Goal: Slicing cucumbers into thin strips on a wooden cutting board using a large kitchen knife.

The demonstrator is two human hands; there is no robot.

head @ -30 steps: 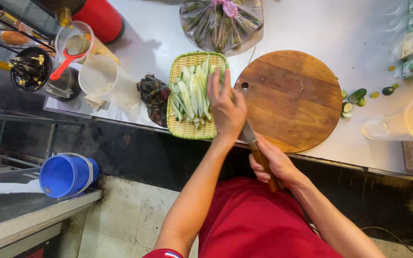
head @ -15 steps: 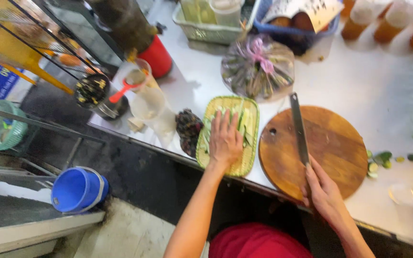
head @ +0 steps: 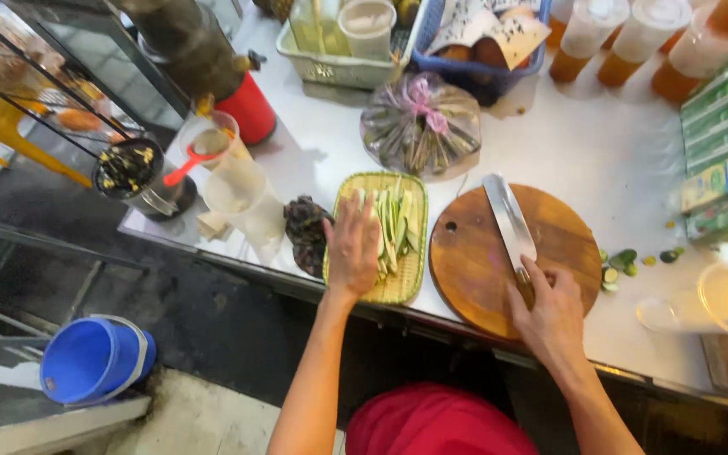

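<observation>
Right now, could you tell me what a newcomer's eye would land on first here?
Probably the broad cleaver lying on the round wooden cutting board, its handle in the right hand. Just left, the left hand rests on green vegetable strips in a woven tray. The blue bucket stands out on the floor, lower left.

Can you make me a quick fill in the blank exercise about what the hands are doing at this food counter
1. The left hand rests on the woven ____ of sliced green vegetables.
2. The right hand grips a ____ by its handle.
3. Its blade lies over the round wooden ____.
4. On the floor stands a ____ bucket.

Missing words: tray; cleaver; cutting board; blue
</observation>
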